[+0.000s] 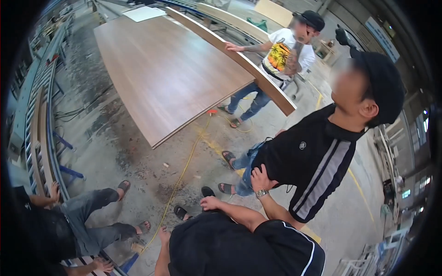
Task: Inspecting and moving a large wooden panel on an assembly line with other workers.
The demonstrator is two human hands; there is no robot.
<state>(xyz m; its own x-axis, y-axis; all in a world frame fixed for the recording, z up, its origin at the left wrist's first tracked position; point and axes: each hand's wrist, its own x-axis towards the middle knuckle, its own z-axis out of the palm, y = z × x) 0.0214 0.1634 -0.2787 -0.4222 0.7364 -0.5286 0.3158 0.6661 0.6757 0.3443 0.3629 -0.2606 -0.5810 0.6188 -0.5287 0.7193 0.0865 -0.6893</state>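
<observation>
My right hand (211, 203) hangs in front of my dark shirt with its fingers curled in, and nothing shows in it. Lower and to the left, my left hand (164, 235) is partly hidden by my shirt. Its visible fingers look loosely stretched and hold nothing I can see. Both hands are apart from the large wood-grain panels (179, 73), which lie stacked flat ahead of me. A long narrow board (271, 89) stands along the stack's right side, and a co-worker's hand (234, 47) rests on it. A small white sheet (143, 14) lies at the far end.
Close on my right stands a person in a black shirt (313, 156), hand on hip. Another person (285, 50) stands beyond the board. At lower left, someone sits by a roller conveyor (34, 101) carrying long strips (45, 138). A yellow cable (184, 172) crosses the floor.
</observation>
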